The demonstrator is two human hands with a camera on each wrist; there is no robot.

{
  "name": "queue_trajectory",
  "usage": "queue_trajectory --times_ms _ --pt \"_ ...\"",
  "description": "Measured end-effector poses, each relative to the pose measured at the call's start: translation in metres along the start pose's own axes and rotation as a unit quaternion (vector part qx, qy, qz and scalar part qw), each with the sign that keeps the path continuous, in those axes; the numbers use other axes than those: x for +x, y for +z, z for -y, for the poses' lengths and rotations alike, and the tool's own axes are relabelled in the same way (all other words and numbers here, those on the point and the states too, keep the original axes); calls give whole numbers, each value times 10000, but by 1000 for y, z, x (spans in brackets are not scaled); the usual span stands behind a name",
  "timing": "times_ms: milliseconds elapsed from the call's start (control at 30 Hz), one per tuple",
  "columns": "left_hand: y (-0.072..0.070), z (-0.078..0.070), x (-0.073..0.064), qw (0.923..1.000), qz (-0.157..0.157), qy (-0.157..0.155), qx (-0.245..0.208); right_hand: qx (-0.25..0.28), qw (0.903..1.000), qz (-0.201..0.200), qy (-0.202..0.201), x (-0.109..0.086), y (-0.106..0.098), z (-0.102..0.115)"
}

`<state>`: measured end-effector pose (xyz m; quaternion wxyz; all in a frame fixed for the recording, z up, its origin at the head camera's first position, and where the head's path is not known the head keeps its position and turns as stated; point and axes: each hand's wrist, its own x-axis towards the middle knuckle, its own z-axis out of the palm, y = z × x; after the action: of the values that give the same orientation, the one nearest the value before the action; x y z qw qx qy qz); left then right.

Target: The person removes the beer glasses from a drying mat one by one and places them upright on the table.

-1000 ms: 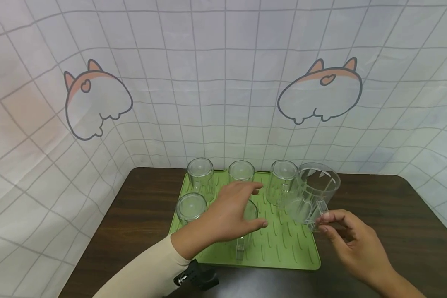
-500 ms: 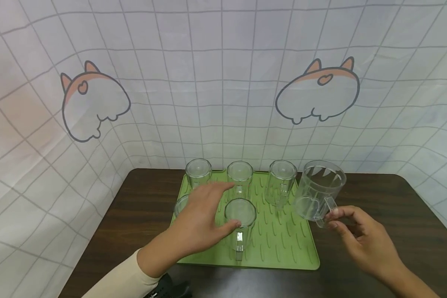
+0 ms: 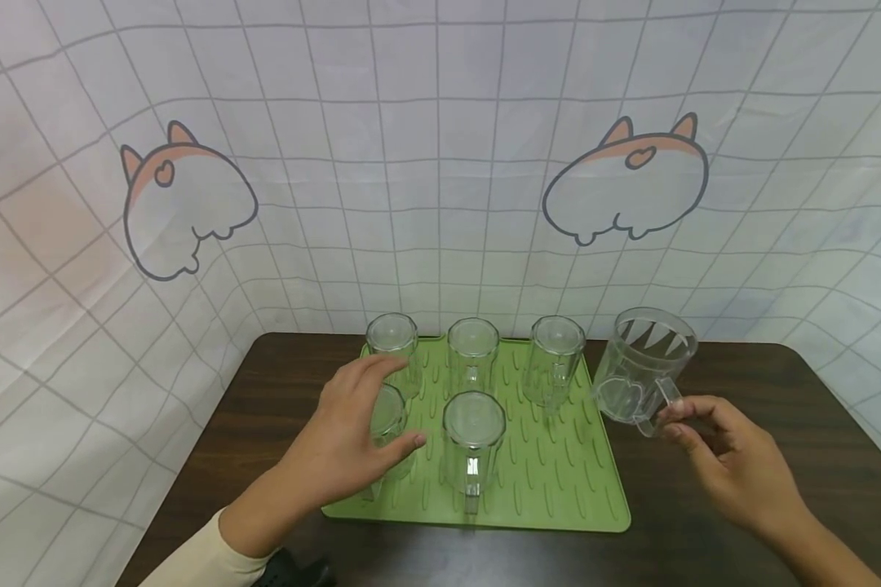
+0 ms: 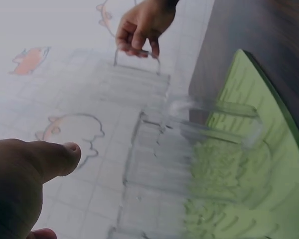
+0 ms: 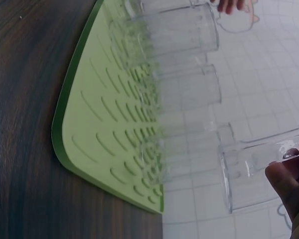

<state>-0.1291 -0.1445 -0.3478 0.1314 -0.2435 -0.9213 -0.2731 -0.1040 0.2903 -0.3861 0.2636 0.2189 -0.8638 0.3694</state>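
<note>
Clearly, the right grip [image 3: 734,469] pinches the handle [image 3: 667,391] of a clear, round-mouthed mug [image 3: 642,371] held aloft just beyond and left of it, mouth up, long axis leaning rightward, handle toward the grip. Well left of that, the left grip [image 3: 338,436], thumb and fingers spread, partly hides an upturned clear mug [image 3: 390,412]. Between the grips, a ridged green mat [image 3: 558,489] on a dark, wood-grained counter [image 3: 220,456] carries it and four more mugs [image 3: 474,424]; behind everything rises a creased, gridded white sheet [image 3: 411,163]

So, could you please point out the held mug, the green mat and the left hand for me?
Held mug [image 3: 635,377]: head view, on its clear side wall.
Green mat [image 5: 95,130]: right wrist view, on its bare ridged top.
Left hand [image 3: 343,436]: head view, mid-hand.
</note>
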Motion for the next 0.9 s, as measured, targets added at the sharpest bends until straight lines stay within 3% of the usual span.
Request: queue_trajectory --times_ms 267,400,500,733,900 --pt "0 29 -25 9976 -57 -632 -278 -186 9997 -117 79 0 -5 -10" --pt "-2 42 -36 9950 39 -936 -342 -234 9989 -63 402 -3 -9 -15" --pt "-3 49 -43 9935 146 -1074 -360 -265 9976 -20 643 -5 -12 -18" --pt "-3 62 -53 9917 147 -1252 -259 -191 9974 -107 686 -2 -16 -27" --pt "-2 78 -60 9812 621 -1732 -585 -288 9961 -87 824 -3 -20 -36"
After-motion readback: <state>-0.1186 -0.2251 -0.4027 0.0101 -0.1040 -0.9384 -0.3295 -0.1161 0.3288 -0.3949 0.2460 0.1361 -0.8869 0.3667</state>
